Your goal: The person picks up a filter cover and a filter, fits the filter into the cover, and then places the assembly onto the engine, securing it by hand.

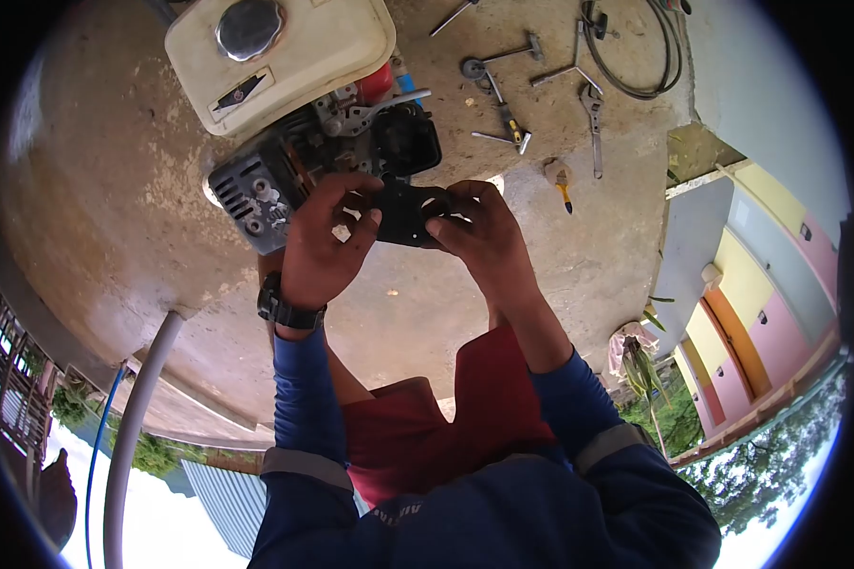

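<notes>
A flat black plate with small holes point(405, 216) is held between my two hands, just in front of a small engine. My left hand point(332, 232), with a watch on its wrist, pinches the plate's left side. On the opposite side, the fingers of my right hand point(484, 228) are closed around the edge. The engine has a cream fuel tank point(285, 90) with a silver cap, a dark slotted cover point(251, 204), and an open black housing point(406, 140) directly beyond the plate. My fingers hide parts of the plate's edges.
Tools lie on the concrete floor right of the engine: an adjustable wrench point(594, 133), a yellow-and-black handled tool point(510, 123), a yellow-handled brush point(562, 185) and several metal tools. A coiled black cable point(669, 71) lies beyond. A grey pipe point(142, 427) stands at left.
</notes>
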`<state>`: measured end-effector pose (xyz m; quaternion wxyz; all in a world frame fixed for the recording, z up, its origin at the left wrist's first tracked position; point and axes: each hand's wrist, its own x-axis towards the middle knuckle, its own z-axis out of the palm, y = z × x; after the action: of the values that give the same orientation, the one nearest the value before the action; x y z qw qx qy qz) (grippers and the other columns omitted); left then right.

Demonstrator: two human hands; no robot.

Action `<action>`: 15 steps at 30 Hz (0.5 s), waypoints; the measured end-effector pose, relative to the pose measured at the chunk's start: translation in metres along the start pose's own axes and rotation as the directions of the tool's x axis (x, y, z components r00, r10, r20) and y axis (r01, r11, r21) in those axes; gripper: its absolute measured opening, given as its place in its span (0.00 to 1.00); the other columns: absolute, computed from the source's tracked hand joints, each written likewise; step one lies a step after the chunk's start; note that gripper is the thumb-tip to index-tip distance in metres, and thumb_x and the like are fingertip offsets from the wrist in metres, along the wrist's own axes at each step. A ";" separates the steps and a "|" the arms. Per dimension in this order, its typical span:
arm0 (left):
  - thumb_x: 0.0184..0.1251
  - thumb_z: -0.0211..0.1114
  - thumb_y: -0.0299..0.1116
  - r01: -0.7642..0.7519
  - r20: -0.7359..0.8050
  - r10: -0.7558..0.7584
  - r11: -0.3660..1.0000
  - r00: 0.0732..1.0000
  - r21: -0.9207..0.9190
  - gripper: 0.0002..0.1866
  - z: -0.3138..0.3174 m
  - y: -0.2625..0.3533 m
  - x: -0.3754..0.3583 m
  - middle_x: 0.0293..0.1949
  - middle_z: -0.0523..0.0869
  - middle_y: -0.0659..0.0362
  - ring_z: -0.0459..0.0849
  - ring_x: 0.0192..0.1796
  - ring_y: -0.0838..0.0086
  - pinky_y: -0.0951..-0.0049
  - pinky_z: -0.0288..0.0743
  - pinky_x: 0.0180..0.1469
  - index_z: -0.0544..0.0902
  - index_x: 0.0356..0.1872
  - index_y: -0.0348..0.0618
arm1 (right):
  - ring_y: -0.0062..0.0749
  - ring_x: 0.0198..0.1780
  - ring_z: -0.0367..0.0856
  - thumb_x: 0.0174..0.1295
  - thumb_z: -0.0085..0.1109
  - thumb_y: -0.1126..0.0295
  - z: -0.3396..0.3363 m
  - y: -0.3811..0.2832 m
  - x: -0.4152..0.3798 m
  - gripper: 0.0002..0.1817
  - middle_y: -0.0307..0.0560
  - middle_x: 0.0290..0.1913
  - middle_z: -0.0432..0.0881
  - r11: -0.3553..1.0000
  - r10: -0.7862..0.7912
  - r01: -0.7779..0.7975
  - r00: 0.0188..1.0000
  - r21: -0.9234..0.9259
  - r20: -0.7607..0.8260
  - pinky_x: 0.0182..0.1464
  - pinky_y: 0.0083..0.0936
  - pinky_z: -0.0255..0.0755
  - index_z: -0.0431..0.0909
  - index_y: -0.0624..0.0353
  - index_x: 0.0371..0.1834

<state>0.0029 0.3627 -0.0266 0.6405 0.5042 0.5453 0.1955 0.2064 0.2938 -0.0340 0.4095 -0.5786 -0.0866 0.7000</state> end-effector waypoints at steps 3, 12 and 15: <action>0.68 0.65 0.17 -0.045 -0.019 0.046 0.998 0.999 0.034 0.16 -0.001 -0.002 0.001 0.48 0.85 0.60 0.84 0.47 0.79 0.78 0.77 0.45 0.81 0.55 0.39 | 0.29 0.55 0.83 0.65 0.65 0.81 0.002 0.000 -0.003 0.23 0.54 0.54 0.80 1.000 -0.012 0.012 1.000 0.011 -0.006 0.54 0.23 0.81 0.65 0.68 0.59; 0.69 0.67 0.18 -0.207 -0.221 0.158 0.954 0.962 -0.217 0.16 0.005 0.000 0.010 0.49 0.85 0.60 0.82 0.48 0.81 0.80 0.77 0.49 0.80 0.56 0.39 | 0.27 0.56 0.82 0.64 0.64 0.85 0.019 -0.010 0.002 0.23 0.50 0.54 0.79 0.974 -0.223 0.222 0.975 -0.043 -0.005 0.53 0.20 0.80 0.65 0.67 0.59; 0.69 0.67 0.18 -0.169 -0.187 0.133 0.966 0.973 -0.194 0.17 0.000 0.001 0.008 0.50 0.84 0.60 0.82 0.48 0.81 0.79 0.78 0.49 0.80 0.57 0.37 | 0.26 0.56 0.82 0.66 0.63 0.83 0.023 -0.020 0.004 0.23 0.49 0.54 0.80 0.965 -0.247 0.245 0.969 -0.091 -0.012 0.53 0.20 0.80 0.67 0.68 0.62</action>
<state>0.0062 0.3696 -0.0297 0.6234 0.4554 0.5351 0.3430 0.1959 0.3176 -0.0177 0.4682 -0.5889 -0.1840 0.6326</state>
